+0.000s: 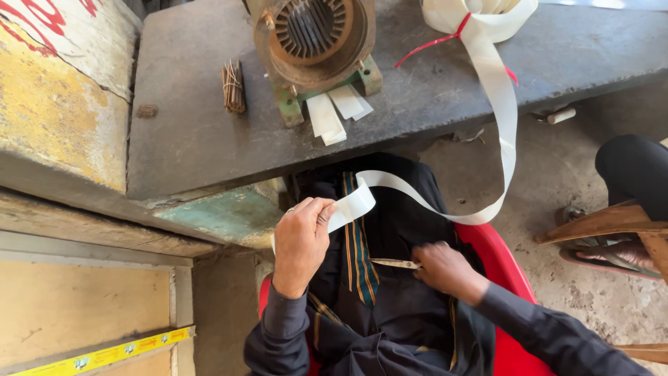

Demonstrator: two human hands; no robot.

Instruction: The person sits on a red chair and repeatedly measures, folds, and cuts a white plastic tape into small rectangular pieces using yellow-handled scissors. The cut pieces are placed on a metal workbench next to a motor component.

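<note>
Two hands busy: left hand (300,237) pinches white strip (497,104) end at 9 o'clock of lap; right hand (445,268) closed around scissors (395,263). Risk: crooked cut if the strip twists or sags. Strip looks glossy, flat, curling down from surface (195,132) at 12 o'clock.

one motor stator (313,35), one white strip (497,104), one stick bundle (233,87), one scissors (395,264), two hands (300,237).

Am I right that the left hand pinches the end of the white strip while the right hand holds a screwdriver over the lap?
Not quite: in the head view the right hand holds scissors, not a screwdriver. The left hand does pinch the end of the white strip.
</note>
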